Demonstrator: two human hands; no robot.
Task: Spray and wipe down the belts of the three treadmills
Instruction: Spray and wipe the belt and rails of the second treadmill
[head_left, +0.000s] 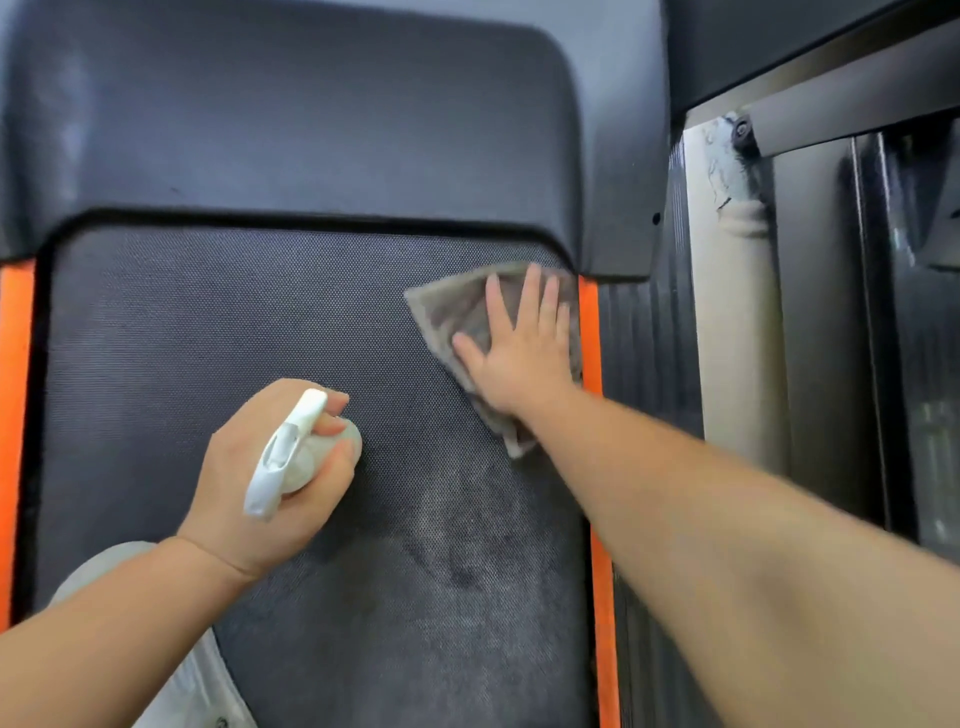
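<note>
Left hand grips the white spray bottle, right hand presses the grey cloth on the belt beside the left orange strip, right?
Not the left: the head view shows the right hand pressing the grey cloth on the textured belt beside the right orange strip. The left hand does grip the white spray bottle.

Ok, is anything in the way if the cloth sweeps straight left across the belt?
Nothing visible lies on the belt left of the cloth under the right hand. The left hand holding the spray bottle sits nearer the person, below that path.

Left hand (260, 467) curled tight, right hand (519, 353) flat, fingers spread.
</note>
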